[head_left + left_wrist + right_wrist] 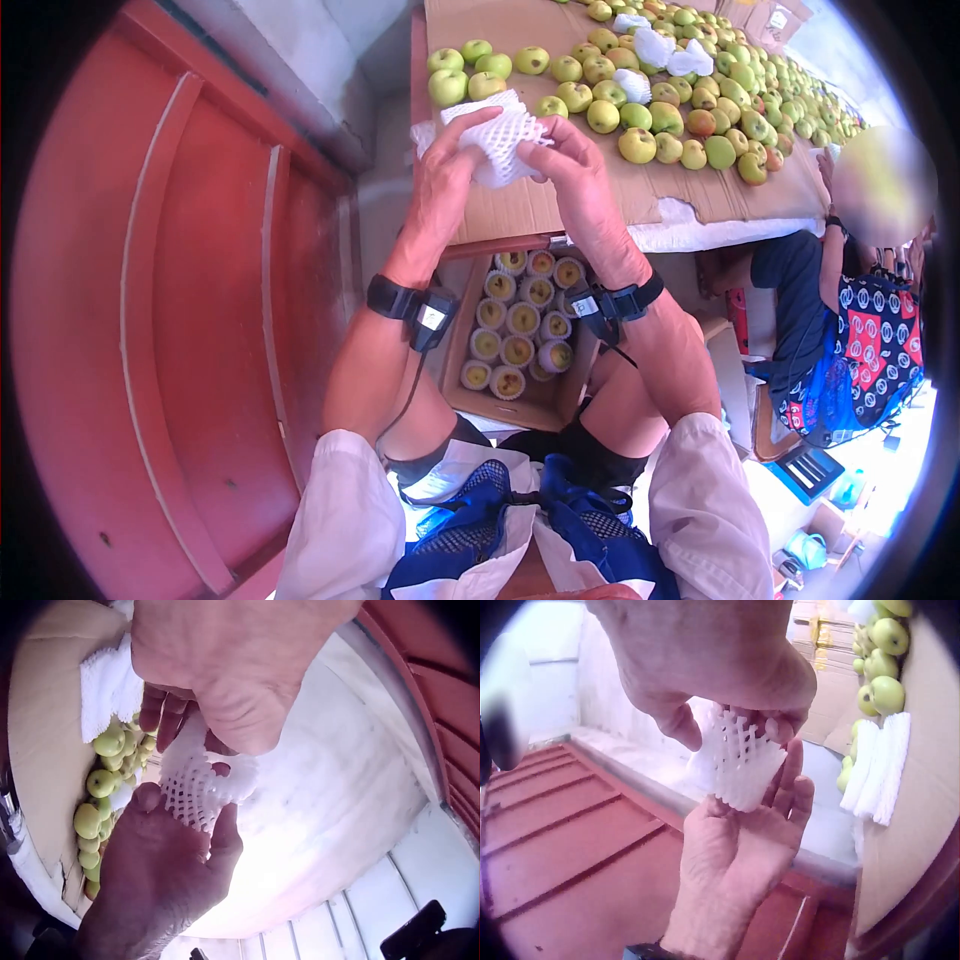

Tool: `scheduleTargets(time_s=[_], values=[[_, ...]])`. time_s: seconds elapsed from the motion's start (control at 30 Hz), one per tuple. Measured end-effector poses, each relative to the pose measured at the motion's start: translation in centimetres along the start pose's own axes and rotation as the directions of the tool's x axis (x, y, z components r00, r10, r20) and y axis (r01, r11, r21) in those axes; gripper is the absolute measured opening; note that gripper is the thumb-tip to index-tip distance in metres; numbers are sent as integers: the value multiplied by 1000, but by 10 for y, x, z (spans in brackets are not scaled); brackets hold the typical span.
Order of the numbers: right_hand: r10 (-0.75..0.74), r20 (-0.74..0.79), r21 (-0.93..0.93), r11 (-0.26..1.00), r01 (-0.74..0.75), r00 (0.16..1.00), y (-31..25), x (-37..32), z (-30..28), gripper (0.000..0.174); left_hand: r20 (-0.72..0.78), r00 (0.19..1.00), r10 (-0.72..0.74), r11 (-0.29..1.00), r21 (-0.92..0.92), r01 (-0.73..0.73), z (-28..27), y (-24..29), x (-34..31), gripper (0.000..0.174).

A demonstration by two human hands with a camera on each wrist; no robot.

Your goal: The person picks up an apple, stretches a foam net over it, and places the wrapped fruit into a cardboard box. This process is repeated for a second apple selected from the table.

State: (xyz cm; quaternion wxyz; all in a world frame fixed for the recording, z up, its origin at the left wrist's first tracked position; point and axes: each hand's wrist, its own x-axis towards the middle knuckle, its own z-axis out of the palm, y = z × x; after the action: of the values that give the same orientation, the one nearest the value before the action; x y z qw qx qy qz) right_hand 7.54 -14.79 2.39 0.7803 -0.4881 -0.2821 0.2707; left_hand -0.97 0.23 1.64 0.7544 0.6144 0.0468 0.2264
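Observation:
A white foam fruit net (503,150) is held up between both hands over the near left end of the cardboard-covered table. My left hand (447,170) grips its left side, thumb and fingers around the mesh. On the other side my right hand (582,180) pinches the net's edge between thumb and fingers. The right wrist view shows the mesh (746,769) spread between the hands, its lower end against the left palm. In the left wrist view the net (196,784) stands partly opened; no fruit shows in it. Flat white foam nets (877,769) lie on the cardboard beside the hands.
Many green and reddish apples (665,118) cover the table (560,208), several near the left hand. Below, between the knees, stands a cardboard box (535,412) of apples in foam nets. A red door (230,300) is at left; another person (850,330) sits at right.

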Motion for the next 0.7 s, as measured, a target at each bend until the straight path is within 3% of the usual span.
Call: scheduleTargets(time_s=[0.17, 0.33, 0.47, 0.7], values=[[182, -32, 202, 964, -172, 983, 3, 8, -16, 9, 96, 992, -87, 962, -251, 109, 1, 3, -1, 45], [213, 41, 378, 901, -213, 976, 12, 15, -33, 14, 189, 975, -115, 819, -538, 201, -4, 5, 0, 50], [250, 34, 447, 862, -238, 968, 16, 17, -33, 21, 196, 958, -209, 771, -569, 284, 0, -1, -3, 51], [241, 59, 374, 894, -245, 969, 18, 18, -36, 25, 180, 930, -320, 730, -579, 363, 10, -8, -13, 53]])
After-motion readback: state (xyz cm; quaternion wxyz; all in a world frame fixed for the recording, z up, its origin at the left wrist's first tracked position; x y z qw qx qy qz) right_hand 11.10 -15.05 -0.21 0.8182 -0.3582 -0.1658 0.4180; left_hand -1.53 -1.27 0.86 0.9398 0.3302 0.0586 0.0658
